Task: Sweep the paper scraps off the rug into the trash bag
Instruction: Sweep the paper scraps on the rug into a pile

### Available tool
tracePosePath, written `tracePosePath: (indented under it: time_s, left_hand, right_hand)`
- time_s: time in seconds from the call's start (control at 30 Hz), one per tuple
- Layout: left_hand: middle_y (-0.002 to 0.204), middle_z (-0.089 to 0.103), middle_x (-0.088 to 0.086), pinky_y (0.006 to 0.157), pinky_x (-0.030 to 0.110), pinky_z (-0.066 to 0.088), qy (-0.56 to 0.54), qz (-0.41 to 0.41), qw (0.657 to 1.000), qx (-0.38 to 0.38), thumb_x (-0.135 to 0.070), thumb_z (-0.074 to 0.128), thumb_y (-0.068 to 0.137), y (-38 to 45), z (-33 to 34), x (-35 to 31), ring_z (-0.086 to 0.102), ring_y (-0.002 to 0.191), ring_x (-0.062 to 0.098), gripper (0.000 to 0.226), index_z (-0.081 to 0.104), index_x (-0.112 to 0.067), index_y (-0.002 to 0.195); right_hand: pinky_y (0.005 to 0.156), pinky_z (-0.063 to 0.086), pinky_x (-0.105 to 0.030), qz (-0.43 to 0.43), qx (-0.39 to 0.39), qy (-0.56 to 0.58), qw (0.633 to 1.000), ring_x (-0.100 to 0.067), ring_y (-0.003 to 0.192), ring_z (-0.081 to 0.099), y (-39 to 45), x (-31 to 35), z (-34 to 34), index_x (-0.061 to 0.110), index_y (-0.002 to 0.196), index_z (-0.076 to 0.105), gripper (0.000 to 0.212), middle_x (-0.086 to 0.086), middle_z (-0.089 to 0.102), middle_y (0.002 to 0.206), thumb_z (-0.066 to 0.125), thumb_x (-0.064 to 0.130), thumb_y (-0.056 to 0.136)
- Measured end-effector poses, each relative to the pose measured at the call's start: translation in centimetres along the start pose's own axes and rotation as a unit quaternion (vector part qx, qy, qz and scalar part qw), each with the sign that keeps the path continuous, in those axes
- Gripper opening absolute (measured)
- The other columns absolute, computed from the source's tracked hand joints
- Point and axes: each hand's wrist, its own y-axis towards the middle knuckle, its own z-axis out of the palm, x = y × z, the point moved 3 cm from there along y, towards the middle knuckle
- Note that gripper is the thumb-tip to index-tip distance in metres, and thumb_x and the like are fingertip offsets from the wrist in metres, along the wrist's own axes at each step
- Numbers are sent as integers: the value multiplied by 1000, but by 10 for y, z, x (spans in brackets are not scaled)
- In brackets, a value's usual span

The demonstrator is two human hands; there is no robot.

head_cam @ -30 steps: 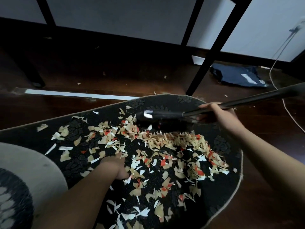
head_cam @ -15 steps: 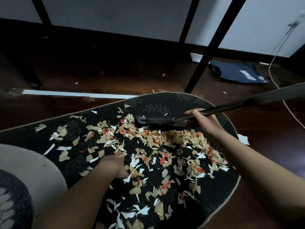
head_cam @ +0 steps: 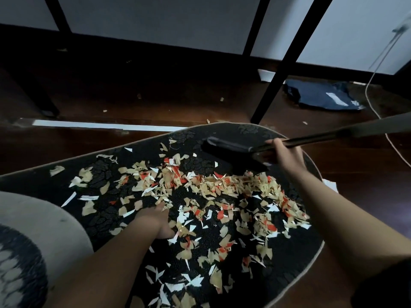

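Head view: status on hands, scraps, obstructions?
Right hand grips broom low on its handle; left hand rests on rug. Paper scraps all over the rug, none bagged. Table leg stands just past the far edge.

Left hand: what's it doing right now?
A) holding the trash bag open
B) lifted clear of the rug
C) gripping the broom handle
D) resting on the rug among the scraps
D: the left hand lies on the rug amid the scraps, holding nothing that shows, while the right hand grips the broom.
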Motion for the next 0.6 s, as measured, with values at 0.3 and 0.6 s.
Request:
tracePosePath:
  time_s: [0.3, 0.6]
  left_hand:
    - [162, -11, -3, 116, 39, 28, 4, 3, 1000, -8, -57, 47, 91, -2, -1, 0, 14, 148, 26, 85, 5, -23, 156]
    - [162, -12, -4, 116, 39, 29, -5, 1, 1000, -6, -56, 47, 91, -1, 0, -1, 15, 148, 26, 85, 5, -23, 156]
  right_hand:
    - [55, 56, -16, -3, 120, -21, 993, -12, 60, 70, -28, 17, -32, 1, 104, 66, 30, -18, 70, 83, 38, 13, 102]
    - [62, 55, -29, -39, 41, -13, 998, -24, 69, 69, 0, 17, 11, -3, 98, 66, 23, -20, 71, 83, 48, 11, 96]
